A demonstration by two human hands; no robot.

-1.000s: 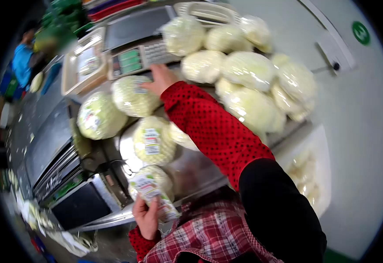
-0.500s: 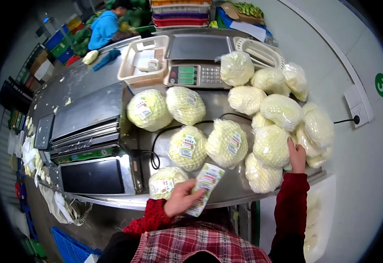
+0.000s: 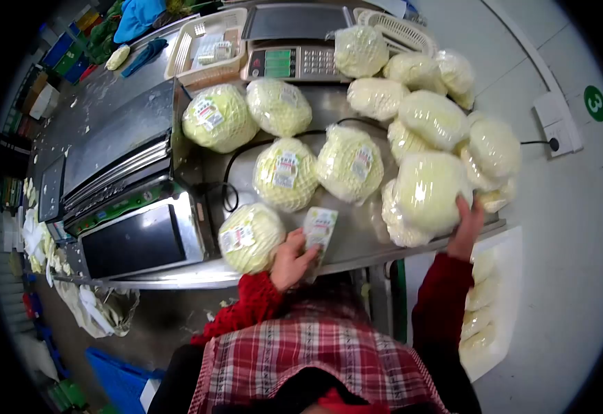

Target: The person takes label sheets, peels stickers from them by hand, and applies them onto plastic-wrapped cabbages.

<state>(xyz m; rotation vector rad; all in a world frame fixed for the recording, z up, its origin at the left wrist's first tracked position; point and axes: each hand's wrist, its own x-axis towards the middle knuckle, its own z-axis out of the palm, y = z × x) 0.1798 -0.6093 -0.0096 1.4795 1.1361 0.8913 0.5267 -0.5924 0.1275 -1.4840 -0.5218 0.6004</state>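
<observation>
My left hand [image 3: 292,260] is closed on a strip of printed labels [image 3: 320,231] at the table's front edge. Beside it sits a labelled, wrapped cabbage [image 3: 252,238]. Four more wrapped cabbages with labels stand behind, among them a round one [image 3: 286,174] and one to its right [image 3: 349,164]. My right hand [image 3: 467,228] grips the right side of a plastic-wrapped cabbage [image 3: 431,192] on the pile at the right; part of the fingers is hidden behind it. No label shows on that cabbage.
A scale with a keypad [image 3: 296,63] stands at the back, beside a white basket [image 3: 205,50]. A wrapping machine [image 3: 129,179] fills the left side. A black cable [image 3: 230,165] runs between the cabbages. A white bin [image 3: 501,303] with wrapped items is at the lower right.
My right hand has moved from the labelled cabbages to the pile at the right and now holds an unlabelled cabbage, tilted up. The view has swung; my left hand keeps the label strip.
</observation>
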